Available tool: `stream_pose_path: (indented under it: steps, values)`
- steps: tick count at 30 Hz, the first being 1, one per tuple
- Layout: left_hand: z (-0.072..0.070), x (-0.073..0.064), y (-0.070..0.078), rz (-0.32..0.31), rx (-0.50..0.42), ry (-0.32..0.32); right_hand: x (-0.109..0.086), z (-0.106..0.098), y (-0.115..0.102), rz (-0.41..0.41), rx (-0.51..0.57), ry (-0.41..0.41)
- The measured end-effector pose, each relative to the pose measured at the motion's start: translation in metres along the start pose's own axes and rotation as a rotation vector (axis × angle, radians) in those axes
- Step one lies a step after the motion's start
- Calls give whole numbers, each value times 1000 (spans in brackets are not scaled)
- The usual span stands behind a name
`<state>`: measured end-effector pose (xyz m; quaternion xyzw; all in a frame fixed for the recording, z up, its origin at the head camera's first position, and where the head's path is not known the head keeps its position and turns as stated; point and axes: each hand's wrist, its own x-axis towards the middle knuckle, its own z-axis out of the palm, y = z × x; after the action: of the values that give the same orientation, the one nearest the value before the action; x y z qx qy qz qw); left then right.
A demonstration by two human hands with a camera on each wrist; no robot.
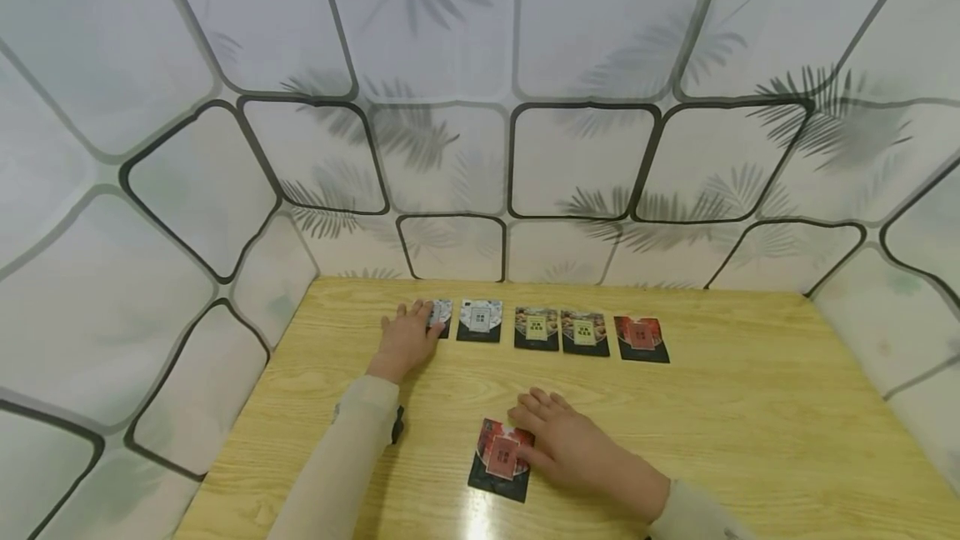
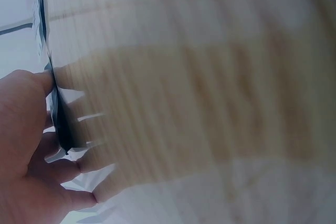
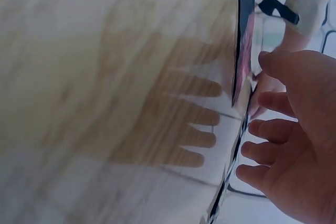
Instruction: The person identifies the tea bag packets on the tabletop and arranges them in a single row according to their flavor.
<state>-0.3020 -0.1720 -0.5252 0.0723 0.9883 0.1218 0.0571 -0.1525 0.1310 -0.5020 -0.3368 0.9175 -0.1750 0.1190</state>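
Near the table's back left, my left hand (image 1: 407,342) rests with spread fingers on the left part of a white-and-black flat packet (image 1: 442,317). In the left wrist view the thumb touches that packet's dark edge (image 2: 63,124), seen almost side-on. My right hand (image 1: 566,444) lies beside a red-and-black packet (image 1: 501,461) at the front middle, its thumb over the packet's right edge. The right wrist view shows this red packet (image 3: 244,45) edge-on, near the thumb, with the fingers loosely extended. Whether the thumb touches it, I cannot tell.
Right of my left hand, a row runs along the back: a second white-and-black packet (image 1: 480,320), two yellow-labelled packets (image 1: 536,328), and a red packet (image 1: 642,338). A patterned wall (image 1: 457,248) stands behind the wooden table (image 1: 750,407).
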Motion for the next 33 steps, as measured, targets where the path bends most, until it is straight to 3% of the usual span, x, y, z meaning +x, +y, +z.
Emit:
stream_pose_path:
  steps: [9,17,26,33]
  values:
    - [0,-2,0,-2,-6,8,6,13,-19,-58,-15,-66]
    - [0,-3,0,4,-12,14,5,19,-22,-108,-35,-80]
    - [0,-2,0,12,-5,17,3,15,-18,-49,-3,-104]
    - [-1,-1,1,12,-5,21,-3,6,-11,-22,-36,-79]
